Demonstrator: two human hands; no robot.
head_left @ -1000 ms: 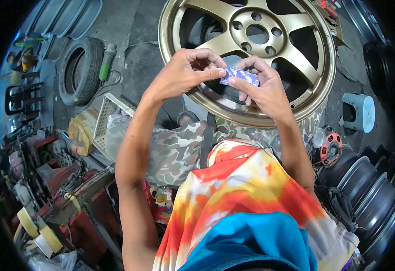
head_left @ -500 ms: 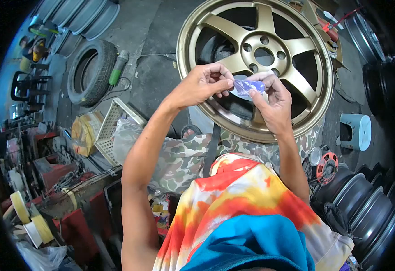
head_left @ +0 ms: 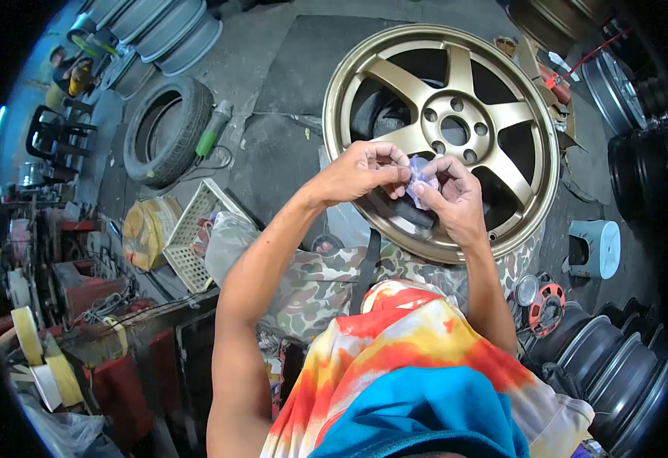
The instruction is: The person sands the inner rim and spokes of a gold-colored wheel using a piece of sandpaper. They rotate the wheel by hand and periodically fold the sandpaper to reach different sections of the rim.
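Observation:
A small purple-and-white piece of thin material, crumpled now, is pinched between my two hands. My left hand grips its left side with thumb and fingertips. On the other side, my right hand has thumb and fingers closed on it. Both hands are over the lower left part of a large gold wheel rim with several spokes. The rim leans close to my legs in camouflage trousers.
A tyre and a green grinder lie at the upper left. Nearby are a white plastic basket, a light-blue stool, a red reel and stacked rims. A person is far off at upper left.
The purple piece was spread flatter and is now bunched up, with my hands closer together. The whole view has shifted, so the surroundings sit lower in the frame.

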